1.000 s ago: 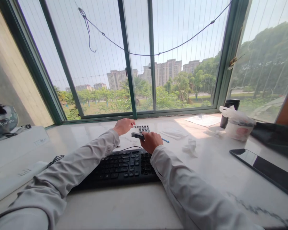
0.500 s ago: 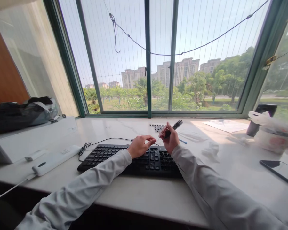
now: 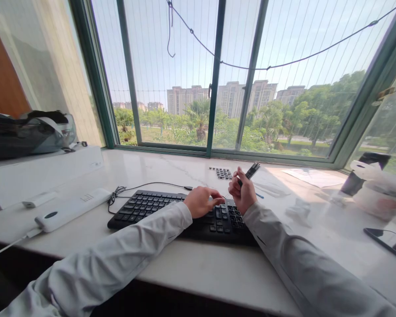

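Note:
A black keyboard (image 3: 141, 209) lies in front of me, its number pad at the right showing bare square sockets. Over its right half, my left hand (image 3: 202, 202) has thumb and fingertips drawn together near thin wires; whether a small piece is between them I cannot make out. My right hand (image 3: 244, 196) is closed round a black keycap puller (image 3: 251, 171), its slim dark end pointing up and right. The wires seem to come from its lower end, close to the left fingertips. Behind the hands, loose black keycaps (image 3: 222, 173) lie in rows.
A blue stick (image 3: 259, 195) and crumpled clear plastic (image 3: 298, 211) lie right of the hands. Farther right are a phone (image 3: 387, 242), a bagged tub (image 3: 379, 198) and a paper sheet (image 3: 313, 178). At left are a white power bank (image 3: 73, 209), a cable and a white box (image 3: 46, 176).
The view has tilted and shifted, so things sit differently in the picture. My left fingertips have come closer to my right hand, which still grips the keycap puller.

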### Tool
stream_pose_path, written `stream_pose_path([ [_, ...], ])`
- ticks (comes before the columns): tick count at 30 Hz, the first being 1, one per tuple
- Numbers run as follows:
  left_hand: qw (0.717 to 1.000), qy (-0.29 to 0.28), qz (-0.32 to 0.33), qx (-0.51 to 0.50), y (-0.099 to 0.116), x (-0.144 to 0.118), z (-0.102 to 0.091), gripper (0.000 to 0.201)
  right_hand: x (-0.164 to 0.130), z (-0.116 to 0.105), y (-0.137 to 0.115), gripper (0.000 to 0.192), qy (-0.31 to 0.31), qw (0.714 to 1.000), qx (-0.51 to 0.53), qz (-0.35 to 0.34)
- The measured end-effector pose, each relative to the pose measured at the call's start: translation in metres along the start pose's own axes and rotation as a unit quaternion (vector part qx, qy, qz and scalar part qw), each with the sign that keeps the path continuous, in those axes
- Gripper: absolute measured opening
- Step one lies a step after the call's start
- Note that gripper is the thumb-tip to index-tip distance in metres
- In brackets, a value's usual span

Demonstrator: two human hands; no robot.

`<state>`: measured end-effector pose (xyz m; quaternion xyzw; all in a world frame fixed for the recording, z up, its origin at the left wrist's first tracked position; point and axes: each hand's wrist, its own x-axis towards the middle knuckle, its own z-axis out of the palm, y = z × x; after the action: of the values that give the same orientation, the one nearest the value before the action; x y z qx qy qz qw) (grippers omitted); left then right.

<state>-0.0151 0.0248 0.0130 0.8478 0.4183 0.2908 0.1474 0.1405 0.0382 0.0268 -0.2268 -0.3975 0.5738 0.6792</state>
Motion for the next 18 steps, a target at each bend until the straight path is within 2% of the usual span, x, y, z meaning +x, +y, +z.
stream_pose_path([
  [4, 0.999, 0.011, 0.008, 0.03, -0.002, -0.001, 0.005, 0.028, -0.001, 0.0, 0.003, 0.037, 0.019, 1.0, -0.008, 0.016],
  [9, 0.999, 0.026, 0.01, 0.042, -0.002, -0.001, 0.007, 0.029, -0.007, 0.007, 0.006, 0.041, -0.002, 0.999, 0.004, 0.053],
  [15, 0.993, 0.054, -0.018, 0.106, 0.001, -0.003, 0.006, 0.033, -0.006, 0.004, 0.013, 0.039, 0.007, 0.998, -0.051, 0.04],
  [18, 0.99, 0.048, -0.018, 0.128, 0.003, -0.004, 0.005, 0.033, -0.004, 0.002, 0.016, 0.037, 0.027, 0.995, -0.096, 0.025],
])
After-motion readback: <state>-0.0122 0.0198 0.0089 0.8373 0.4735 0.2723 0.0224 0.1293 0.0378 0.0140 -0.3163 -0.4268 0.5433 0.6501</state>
